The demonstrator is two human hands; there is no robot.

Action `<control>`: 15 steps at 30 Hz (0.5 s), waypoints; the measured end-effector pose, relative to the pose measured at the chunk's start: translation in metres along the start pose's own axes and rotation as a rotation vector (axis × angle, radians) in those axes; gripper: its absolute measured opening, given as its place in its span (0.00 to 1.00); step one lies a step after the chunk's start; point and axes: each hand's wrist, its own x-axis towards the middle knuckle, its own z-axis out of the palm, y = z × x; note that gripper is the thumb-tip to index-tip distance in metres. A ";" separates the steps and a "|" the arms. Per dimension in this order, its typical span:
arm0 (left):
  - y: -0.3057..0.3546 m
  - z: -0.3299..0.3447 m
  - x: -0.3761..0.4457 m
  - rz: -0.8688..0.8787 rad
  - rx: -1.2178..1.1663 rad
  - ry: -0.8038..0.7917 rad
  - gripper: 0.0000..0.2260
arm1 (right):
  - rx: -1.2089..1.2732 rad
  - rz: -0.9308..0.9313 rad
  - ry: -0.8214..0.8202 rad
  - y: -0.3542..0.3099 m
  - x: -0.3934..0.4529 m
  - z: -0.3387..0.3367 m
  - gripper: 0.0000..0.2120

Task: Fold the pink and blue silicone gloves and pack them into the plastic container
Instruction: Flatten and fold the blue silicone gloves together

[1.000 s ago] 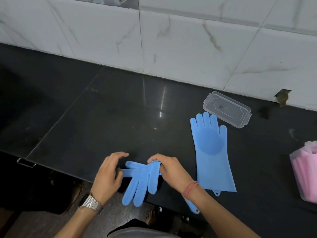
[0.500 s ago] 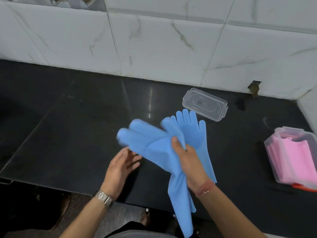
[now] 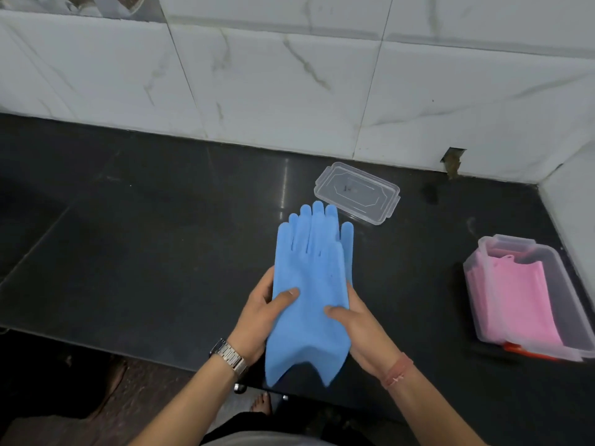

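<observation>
Stacked now, blue gloves (image 3: 309, 284) lie flat — thumbs atop, fingers (image 3: 351, 297) beneath.

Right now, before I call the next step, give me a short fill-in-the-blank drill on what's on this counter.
1. Both hands, the left hand and the right hand, hold the stacked ____ silicone gloves.
2. The plastic container at the right already holds the ____ gloves.
3. The clear lid lies on the black counter just beyond the blue gloves' ____.

Missing words: blue; pink; fingertips
</observation>
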 end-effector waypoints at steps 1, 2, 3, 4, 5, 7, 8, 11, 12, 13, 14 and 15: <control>-0.003 0.005 0.002 -0.004 0.032 0.020 0.19 | 0.000 0.002 0.019 -0.002 0.000 -0.008 0.24; -0.007 0.010 0.005 -0.027 0.048 0.050 0.19 | -0.003 0.016 0.046 -0.005 0.001 -0.015 0.23; -0.012 0.015 0.007 -0.062 0.058 0.084 0.19 | -0.016 0.035 0.059 -0.005 0.002 -0.022 0.21; -0.017 0.019 0.008 -0.098 0.071 0.116 0.19 | -0.048 0.057 0.051 -0.005 0.002 -0.028 0.20; -0.023 0.022 0.010 -0.128 0.094 0.140 0.18 | -0.101 0.081 0.031 -0.004 0.002 -0.033 0.20; -0.033 0.027 0.011 -0.160 0.134 0.148 0.17 | -0.220 0.132 -0.038 -0.002 0.002 -0.042 0.20; -0.035 0.029 0.011 -0.162 0.137 0.146 0.16 | -0.256 0.155 -0.078 -0.003 0.002 -0.046 0.21; -0.034 0.030 0.013 -0.126 0.124 0.146 0.17 | -0.232 0.148 -0.167 -0.007 0.005 -0.053 0.24; -0.032 0.030 0.015 -0.100 0.113 0.147 0.17 | -0.193 0.116 -0.170 -0.009 0.007 -0.056 0.26; -0.030 0.030 0.017 -0.077 0.103 0.149 0.18 | -0.143 0.080 -0.162 -0.011 0.010 -0.058 0.26; -0.029 0.029 0.021 -0.058 0.100 0.152 0.18 | -0.091 0.051 -0.147 -0.012 0.013 -0.060 0.26; -0.028 0.029 0.024 -0.051 0.108 0.156 0.18 | -0.057 0.037 -0.120 -0.012 0.017 -0.062 0.26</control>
